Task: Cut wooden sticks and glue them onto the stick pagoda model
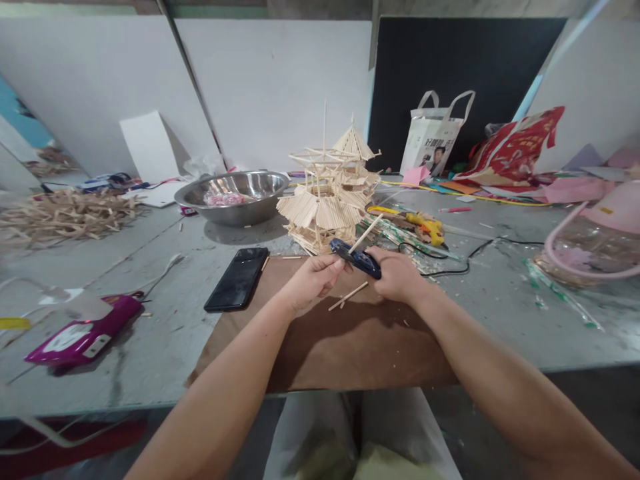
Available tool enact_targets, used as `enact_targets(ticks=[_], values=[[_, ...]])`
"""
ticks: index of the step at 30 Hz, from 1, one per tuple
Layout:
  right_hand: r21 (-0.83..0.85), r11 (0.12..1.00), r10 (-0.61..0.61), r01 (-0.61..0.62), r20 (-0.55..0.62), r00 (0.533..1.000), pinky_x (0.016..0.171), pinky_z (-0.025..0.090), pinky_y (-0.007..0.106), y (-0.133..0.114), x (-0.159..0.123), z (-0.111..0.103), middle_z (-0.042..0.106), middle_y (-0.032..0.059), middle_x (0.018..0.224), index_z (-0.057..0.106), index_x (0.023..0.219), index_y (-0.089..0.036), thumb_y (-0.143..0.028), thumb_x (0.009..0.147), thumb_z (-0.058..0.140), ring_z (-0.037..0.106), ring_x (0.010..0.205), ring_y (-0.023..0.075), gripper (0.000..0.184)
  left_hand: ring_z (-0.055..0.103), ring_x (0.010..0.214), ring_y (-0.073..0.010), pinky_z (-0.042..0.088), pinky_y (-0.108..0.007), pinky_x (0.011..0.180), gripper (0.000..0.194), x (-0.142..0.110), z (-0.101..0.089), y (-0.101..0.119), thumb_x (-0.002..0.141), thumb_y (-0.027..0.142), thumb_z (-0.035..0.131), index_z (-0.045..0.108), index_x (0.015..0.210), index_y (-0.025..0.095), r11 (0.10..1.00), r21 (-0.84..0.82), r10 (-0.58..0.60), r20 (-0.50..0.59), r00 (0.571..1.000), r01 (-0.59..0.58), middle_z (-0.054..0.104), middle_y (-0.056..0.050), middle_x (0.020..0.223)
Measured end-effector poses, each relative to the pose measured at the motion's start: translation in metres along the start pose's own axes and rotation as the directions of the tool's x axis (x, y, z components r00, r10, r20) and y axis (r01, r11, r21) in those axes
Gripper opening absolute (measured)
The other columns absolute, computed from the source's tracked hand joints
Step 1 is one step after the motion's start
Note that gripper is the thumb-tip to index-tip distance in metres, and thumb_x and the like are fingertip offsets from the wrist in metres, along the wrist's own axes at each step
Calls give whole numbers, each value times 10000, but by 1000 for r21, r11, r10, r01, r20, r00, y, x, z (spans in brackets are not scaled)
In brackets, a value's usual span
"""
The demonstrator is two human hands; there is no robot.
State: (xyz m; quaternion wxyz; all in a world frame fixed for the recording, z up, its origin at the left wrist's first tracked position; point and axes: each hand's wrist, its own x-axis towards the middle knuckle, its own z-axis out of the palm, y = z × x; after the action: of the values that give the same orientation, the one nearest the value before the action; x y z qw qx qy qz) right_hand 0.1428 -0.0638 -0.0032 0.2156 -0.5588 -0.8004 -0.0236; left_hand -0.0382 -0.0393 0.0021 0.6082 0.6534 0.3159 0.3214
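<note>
Stick (367, 231), one, slim and pale: held aslant across the tool (371, 267), its near end apparently pinched in my left hand (315, 277), seemingly to keep it from turning. Tool, one, dark blue: my right hand (397, 275) was clamped around its right end, probably for firm control; its other end sat just beside my left fingertips. Mat (350, 353), one, brown: spread on the desk (165, 347) under both hands, likely to guard the surface; loose sticks (349, 296) lay on it. Model (320, 212), of similar sticks: stood upright just beyond my hands, presumably for easy reach. Phone (237, 279), black: lay at the mat's left edge, clear of my forearm. Bowl (225, 215), steel: farther back, left of the model. Glue gun (433, 230), yellow: lay to the model's right, perhaps handy for my right hand.
</note>
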Motion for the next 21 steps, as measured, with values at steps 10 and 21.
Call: enact_targets(ticks=[10, 21], values=[[214, 973, -83, 80, 1, 997, 836, 345, 311, 6, 4, 7, 462, 99, 1101, 317, 1161, -152, -111, 585, 429, 437, 997, 193, 589, 322, 436, -37, 262, -160, 418, 278, 7, 9, -7, 700, 386, 469, 558, 664, 125, 920, 347, 270, -219, 938, -184, 422, 43, 477], [166, 940, -291, 297, -59, 955, 914, 217, 418, 12, 1, -5, 367, 134, 1205, 204, 1248, -146, -147, 602, 476, 314, 1106, 233, 702, 168, 291, -8, 146, -138, 297, 271, -3, 17, -7, 692, 406, 493, 530, 706, 138, 980, -195, -31, 84, 996, 47, 281, 89, 372]])
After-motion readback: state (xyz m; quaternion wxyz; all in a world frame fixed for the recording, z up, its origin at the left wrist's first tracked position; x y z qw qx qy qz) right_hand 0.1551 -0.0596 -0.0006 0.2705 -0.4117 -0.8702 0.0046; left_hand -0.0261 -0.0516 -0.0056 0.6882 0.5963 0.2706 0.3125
